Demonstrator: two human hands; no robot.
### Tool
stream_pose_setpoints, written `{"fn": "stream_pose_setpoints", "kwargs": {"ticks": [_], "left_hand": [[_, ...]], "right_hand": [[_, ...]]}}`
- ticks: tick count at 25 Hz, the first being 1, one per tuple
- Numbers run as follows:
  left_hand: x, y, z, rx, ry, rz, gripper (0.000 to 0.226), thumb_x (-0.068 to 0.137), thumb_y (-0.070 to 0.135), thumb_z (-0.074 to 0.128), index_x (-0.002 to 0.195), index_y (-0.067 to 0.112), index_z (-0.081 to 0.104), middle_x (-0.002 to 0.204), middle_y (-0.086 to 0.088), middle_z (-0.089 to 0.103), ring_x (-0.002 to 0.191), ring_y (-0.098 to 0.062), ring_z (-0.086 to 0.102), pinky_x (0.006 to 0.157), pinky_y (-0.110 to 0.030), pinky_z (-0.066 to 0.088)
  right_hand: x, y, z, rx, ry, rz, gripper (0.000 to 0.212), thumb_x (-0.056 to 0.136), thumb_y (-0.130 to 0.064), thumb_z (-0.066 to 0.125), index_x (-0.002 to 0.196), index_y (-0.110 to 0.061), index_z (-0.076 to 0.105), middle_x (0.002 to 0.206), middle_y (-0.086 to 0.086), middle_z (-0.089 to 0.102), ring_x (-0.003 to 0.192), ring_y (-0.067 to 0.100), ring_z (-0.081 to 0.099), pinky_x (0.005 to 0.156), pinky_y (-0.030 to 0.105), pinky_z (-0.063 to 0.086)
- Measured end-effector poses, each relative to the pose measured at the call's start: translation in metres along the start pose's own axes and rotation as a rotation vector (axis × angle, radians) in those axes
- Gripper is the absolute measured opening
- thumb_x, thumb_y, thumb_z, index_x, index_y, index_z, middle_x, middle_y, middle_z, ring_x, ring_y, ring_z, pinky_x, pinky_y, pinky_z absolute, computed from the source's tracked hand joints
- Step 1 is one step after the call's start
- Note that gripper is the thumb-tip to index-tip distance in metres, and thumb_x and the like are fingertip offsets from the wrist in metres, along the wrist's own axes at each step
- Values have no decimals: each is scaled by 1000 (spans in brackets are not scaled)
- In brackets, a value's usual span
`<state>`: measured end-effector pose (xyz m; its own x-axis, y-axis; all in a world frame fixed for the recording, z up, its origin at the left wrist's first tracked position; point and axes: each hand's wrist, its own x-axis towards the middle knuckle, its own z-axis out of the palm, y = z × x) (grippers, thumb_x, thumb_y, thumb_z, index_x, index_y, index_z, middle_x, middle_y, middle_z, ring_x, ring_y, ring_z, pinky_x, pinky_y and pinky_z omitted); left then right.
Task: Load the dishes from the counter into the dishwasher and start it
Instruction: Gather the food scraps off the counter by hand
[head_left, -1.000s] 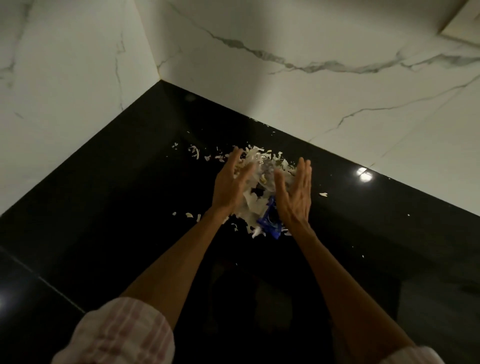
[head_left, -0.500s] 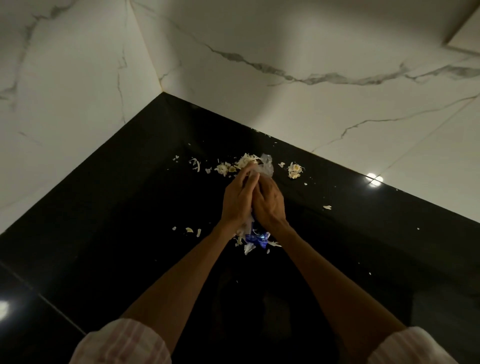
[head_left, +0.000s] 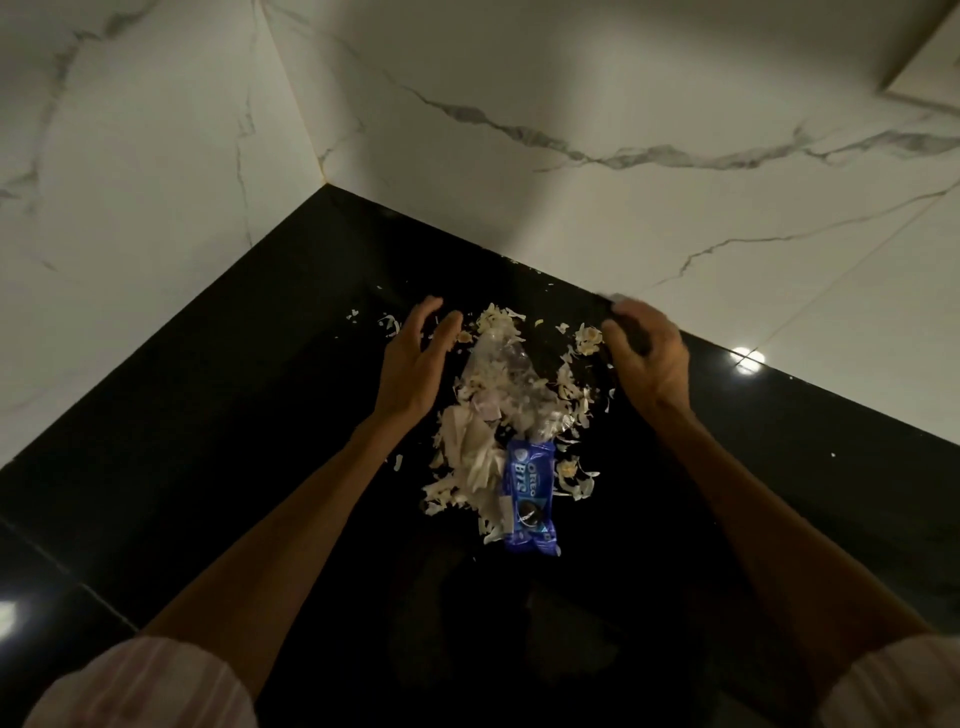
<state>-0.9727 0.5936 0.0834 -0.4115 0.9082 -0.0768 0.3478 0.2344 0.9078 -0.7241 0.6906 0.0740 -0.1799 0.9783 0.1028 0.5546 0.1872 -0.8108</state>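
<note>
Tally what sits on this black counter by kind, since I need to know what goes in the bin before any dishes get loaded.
Blue biscuit wrapper: 1
Clear plastic bag: 1
Crumpled white paper: 1
Heap of pale peel scraps: 1, flakes too many to count
Hands: 2, left hand and right hand, both holding nothing
Dishes: 0
Total: 4 kinds of rubbish

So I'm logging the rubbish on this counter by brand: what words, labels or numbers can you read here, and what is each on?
"OREO": on the blue snack wrapper, at the near end of the pile of scraps.
"BTS": larger letters on the same wrapper, beside the brand.
Finer print on the wrapper: too small to read.
No other text shows on the black counter or the marble walls.
</note>
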Motion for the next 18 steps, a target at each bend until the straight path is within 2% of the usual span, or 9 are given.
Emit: {"fn": "stream_pose_setpoints", "kwargs": {"ticks": [1,3,4,6,8,11,13,16,18], "left_hand": [[7,3,-2,43,-34,1,63,96,61,36,149,26,35,155,0,35,139,-14,36,111,-34,31],[8,8,1,127,-146,63,72,89,72,27,151,35,26,161,4,19,148,-16,16,118,-47,16],[2,6,4,167,-199,113,77,85,78,22,151,39,22,163,7,12,149,-13,8,117,-49,8],[-19,-1,14,238,-252,195,80,81,83,14,151,44,18,163,11,2,149,-10,0,115,-48,4],[-45,-11,24,301,-273,206,75,83,81,6,149,48,13,163,11,-2,149,-9,-4,118,-48,6],[-75,-33,36,477,-290,238,79,85,77,-4,153,38,6,164,4,-2,149,-12,-6,122,-46,4],[-80,-45,39,589,-254,287,77,92,70,0,155,27,7,164,0,2,150,-14,-2,123,-46,8],[-77,-50,41,580,-211,285,68,97,58,5,154,23,17,164,1,5,150,-12,-1,123,-42,9],[-78,-48,44,537,-167,286,67,98,57,6,151,21,29,163,2,11,150,-11,6,123,-40,11]], "right_hand": [[12,3,2,-72,-89,-4,47,91,-63,45,131,-38,52,144,2,47,132,23,45,106,55,41],[17,-4,15,-169,-288,-47,62,92,-66,36,145,-34,41,156,5,33,143,26,29,115,57,24],[13,-11,25,-167,-378,-89,59,95,-60,34,145,-28,42,155,7,34,143,25,27,117,52,23],[-6,-27,36,-61,-500,-150,48,101,-44,35,140,-21,49,147,9,44,135,23,39,111,38,33],[-26,-26,42,-11,-556,-162,47,100,-43,32,140,-24,48,148,6,44,135,22,39,112,43,31],[-44,-15,45,-20,-569,-64,51,99,-54,26,143,-34,42,153,3,37,137,24,39,112,55,33],[-58,-18,37,30,-543,1,62,94,-67,24,146,-36,36,155,2,35,137,23,40,110,56,37],[-114,-23,17,-24,-326,1,70,91,-72,23,152,-40,16,162,-12,12,148,11,18,119,47,20],[-172,-29,16,-84,-185,84,76,88,-76,20,153,-42,-1,161,-19,-8,149,3,1,118,38,10]]}}
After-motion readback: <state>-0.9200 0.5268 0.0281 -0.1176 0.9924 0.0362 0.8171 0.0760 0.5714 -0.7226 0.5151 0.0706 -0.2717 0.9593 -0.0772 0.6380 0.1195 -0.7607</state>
